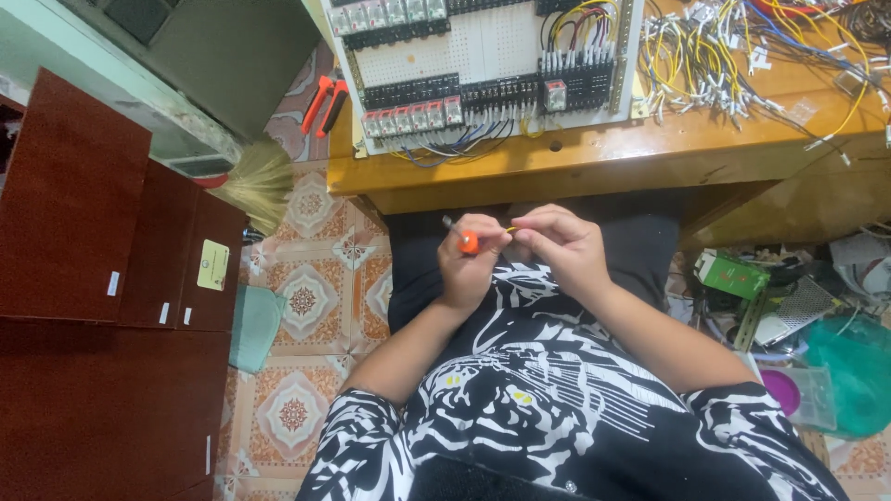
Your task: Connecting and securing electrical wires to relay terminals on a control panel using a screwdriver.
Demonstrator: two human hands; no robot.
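Workbench [594,162]: varnished wood, glossy, with a worn edge. Panel [483,46]: matt white perforated board carrying black plastic terminal strips. Wires [705,65]: smooth plastic insulation. Screwdriver [467,239] in the left hand [469,264]: grey metal shaft, glossy orange plastic handle. Shirt [557,399]: soft printed cloth. Cabinet [93,278]: smooth dark red-brown wood finish. Floor [316,278]: glazed patterned tile. Broom [255,181]: rough straw.
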